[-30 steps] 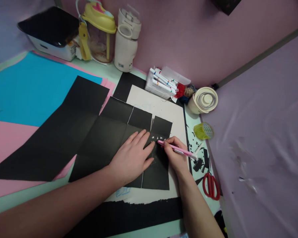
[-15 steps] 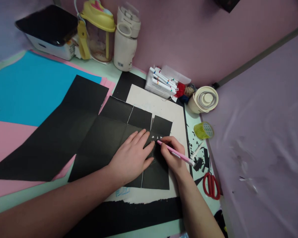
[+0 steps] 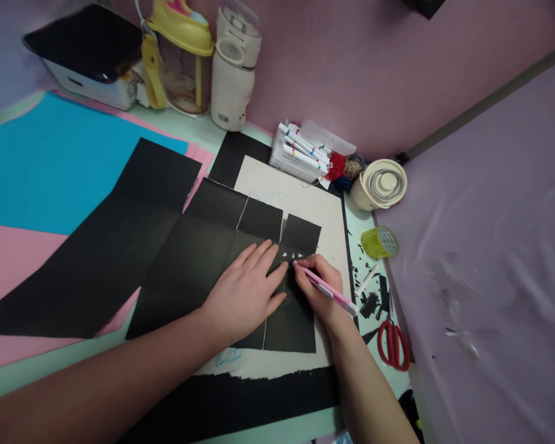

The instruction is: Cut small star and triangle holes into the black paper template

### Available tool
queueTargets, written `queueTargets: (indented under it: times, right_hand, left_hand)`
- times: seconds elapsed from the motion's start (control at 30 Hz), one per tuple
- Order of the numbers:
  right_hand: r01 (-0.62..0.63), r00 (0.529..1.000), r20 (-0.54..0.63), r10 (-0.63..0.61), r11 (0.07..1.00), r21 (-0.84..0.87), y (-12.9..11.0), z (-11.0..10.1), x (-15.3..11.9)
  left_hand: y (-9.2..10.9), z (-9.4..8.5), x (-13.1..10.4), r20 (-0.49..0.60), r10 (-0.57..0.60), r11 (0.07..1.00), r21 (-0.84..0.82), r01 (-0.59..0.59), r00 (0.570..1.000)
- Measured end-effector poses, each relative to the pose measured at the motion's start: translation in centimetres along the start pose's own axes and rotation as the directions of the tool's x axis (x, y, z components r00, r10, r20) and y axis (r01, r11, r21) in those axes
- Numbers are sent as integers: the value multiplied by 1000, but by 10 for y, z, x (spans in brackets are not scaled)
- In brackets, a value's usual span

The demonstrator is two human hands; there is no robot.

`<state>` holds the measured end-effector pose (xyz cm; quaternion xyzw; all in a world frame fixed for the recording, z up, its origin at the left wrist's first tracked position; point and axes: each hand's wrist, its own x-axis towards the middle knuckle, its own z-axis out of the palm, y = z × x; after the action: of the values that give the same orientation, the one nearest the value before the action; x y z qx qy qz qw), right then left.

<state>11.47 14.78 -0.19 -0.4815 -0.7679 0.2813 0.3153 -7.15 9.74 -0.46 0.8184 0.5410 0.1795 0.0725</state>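
Note:
My left hand (image 3: 246,290) lies flat with fingers spread on a creased sheet of black paper (image 3: 185,253), slit into flaps along its edges. In my right hand (image 3: 322,285) is a slim pink pen-shaped craft knife (image 3: 326,287), pinched near its tip, its white end slanting down to the right. The tip meets the black paper just right of my left fingers; the blade is too small to make out. Small star and triangle cut-outs (image 3: 285,254) show white just above the tip. Beneath the paper is a pale board (image 3: 332,231).
Red-handled scissors (image 3: 393,345), black paper scraps (image 3: 369,305) and a green tape roll (image 3: 379,242) lie at right. Behind are a marker box (image 3: 296,161), a cream lidded pot (image 3: 379,185), a white bottle (image 3: 234,80) and a yellow-lidded cup (image 3: 182,68). Blue paper (image 3: 69,166) spreads at left.
The craft knife's rear end has dropped slightly down and left as my right fingers shifted a little. My left hand stays in place on the paper.

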Motion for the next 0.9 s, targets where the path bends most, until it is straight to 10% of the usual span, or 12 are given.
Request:
queueTargets:
  times: [0.9]
  right_hand:
    - [-51,999,-13,51,998,-29,-3,-2,-1]
  left_hand:
    - [1,2,0,-7,-4,1000,-16,4,1000]
